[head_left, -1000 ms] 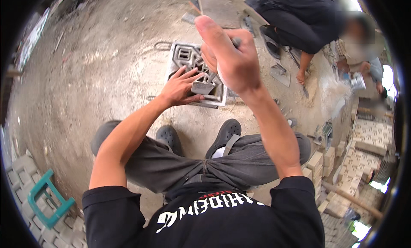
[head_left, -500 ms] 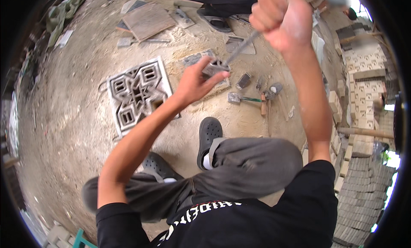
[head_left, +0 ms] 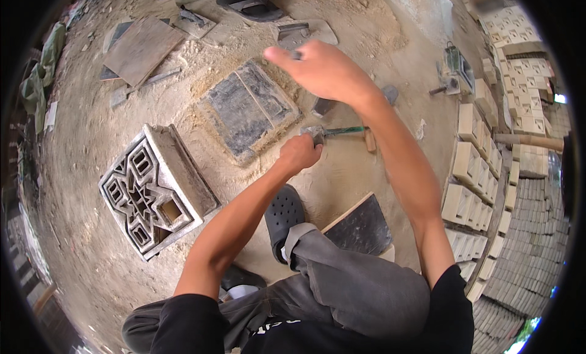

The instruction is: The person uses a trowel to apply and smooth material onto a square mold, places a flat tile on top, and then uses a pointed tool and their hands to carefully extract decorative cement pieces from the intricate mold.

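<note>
View swung right; mould (head_left: 173, 174) slid lower left, side wall (head_left: 190, 172) came into sight. Left hand (head_left: 299, 152) came off the mould with a small metal piece, then dropped down to the hammer (head_left: 342, 131) head; piece went out of sight. Right fist (head_left: 332, 73), rod (head_left: 297, 55) in it, came down from up high. Board (head_left: 244, 113) got uncovered; dark slab (head_left: 361, 227) appeared by the knee (head_left: 390, 287).

Wht lettering (head_left: 277, 326) on blk tee (head_left: 332, 342), partly hidden, can't be read.
</note>
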Motion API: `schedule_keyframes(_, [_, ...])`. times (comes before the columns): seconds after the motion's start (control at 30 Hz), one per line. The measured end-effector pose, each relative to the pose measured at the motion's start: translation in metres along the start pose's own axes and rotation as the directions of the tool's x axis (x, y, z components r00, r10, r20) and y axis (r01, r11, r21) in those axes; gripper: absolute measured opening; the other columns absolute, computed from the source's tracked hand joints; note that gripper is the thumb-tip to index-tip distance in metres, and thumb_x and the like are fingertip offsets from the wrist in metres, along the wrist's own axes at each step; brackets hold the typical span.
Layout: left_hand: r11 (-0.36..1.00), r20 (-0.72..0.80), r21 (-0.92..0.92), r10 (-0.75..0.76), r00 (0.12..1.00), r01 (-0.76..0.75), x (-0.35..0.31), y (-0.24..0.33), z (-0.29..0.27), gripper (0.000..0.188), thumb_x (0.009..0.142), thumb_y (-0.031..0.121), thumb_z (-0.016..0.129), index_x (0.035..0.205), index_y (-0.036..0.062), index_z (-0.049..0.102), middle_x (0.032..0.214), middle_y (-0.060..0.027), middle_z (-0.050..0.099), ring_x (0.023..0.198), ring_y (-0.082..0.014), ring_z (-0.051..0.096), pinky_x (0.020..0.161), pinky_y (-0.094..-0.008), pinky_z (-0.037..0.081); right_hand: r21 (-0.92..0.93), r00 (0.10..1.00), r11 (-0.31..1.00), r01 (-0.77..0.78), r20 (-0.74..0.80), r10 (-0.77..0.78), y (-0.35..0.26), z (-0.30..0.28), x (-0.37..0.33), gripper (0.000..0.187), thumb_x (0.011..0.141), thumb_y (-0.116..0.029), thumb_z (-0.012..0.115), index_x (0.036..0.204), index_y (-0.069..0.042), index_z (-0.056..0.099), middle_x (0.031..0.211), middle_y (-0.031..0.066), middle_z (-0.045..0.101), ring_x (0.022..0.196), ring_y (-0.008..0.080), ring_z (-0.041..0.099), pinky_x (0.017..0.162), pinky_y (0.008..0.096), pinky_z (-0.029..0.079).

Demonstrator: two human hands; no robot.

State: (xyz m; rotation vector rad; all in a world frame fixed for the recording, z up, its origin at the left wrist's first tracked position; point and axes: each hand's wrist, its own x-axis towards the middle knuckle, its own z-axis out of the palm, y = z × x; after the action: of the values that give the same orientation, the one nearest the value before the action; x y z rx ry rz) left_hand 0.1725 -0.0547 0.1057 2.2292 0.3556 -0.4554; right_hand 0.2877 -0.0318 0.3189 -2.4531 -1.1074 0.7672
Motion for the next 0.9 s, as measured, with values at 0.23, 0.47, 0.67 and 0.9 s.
schedule_keyframes(0.23, [0.979,-0.385,-0.182,-0.156,0.910,0.091,0.077,-0.007,0.000,0.048,0.084,0.012,0.056,0.126,-0.0082,0.046,0.110,-0.0242,0.061,0.102,-0.0402,0.062,0.089,-0.0474,0.050,0.137,0.969,0.985,-0.106,-0.207,0.133,0.070,0.027,0.008,0.081,0.085,-0.070,0.054,0.059,0.006,0.055,0.051,0.0139,0.050,0.051,0.0243,0.050,0.057,0.0400,0.045])
schedule_keyframes(0.47, [0.962,-0.648,-0.171,0.054,0.760,-0.215,0.109,-0.021,0.033,0.060,0.080,0.010,0.062,0.135,-0.0032,0.041,0.114,-0.0236,0.061,0.104,-0.0409,0.060,0.093,-0.0468,0.048,0.333,0.967,0.916,-0.224,-0.042,0.252,0.072,0.031,0.001,0.069,0.089,-0.062,0.057,0.056,-0.003,0.045,0.053,0.0001,0.040,0.055,0.0112,0.037,0.051,0.0341,0.034])
schedule_keyframes(0.67, [0.911,-0.508,-0.359,-0.010,0.861,-0.201,0.046,-0.042,0.059,0.046,0.082,0.016,0.063,0.124,0.0009,0.053,0.098,-0.0249,0.065,0.094,-0.0420,0.063,0.082,-0.0509,0.050,0.506,0.983,0.860,-0.061,-0.117,0.138,0.019,0.057,0.012,0.057,0.095,-0.055,0.056,0.055,-0.019,0.036,0.049,-0.0092,0.031,0.042,0.0034,0.025,0.040,0.0263,0.017])
schedule_keyframes(0.9, [0.887,-0.538,-0.187,0.267,0.799,-0.422,-0.136,0.007,-0.037,0.032,0.087,0.023,0.063,0.114,0.0066,0.058,0.094,-0.0139,0.064,0.092,-0.0323,0.064,0.080,-0.0444,0.052,0.903,0.962,0.407,0.140,-0.027,-0.271,-0.070,0.005,-0.026,0.058,0.104,-0.048,0.038,0.056,-0.017,0.025,0.051,-0.0064,0.023,0.042,0.0072,0.016,0.041,0.0272,0.015])
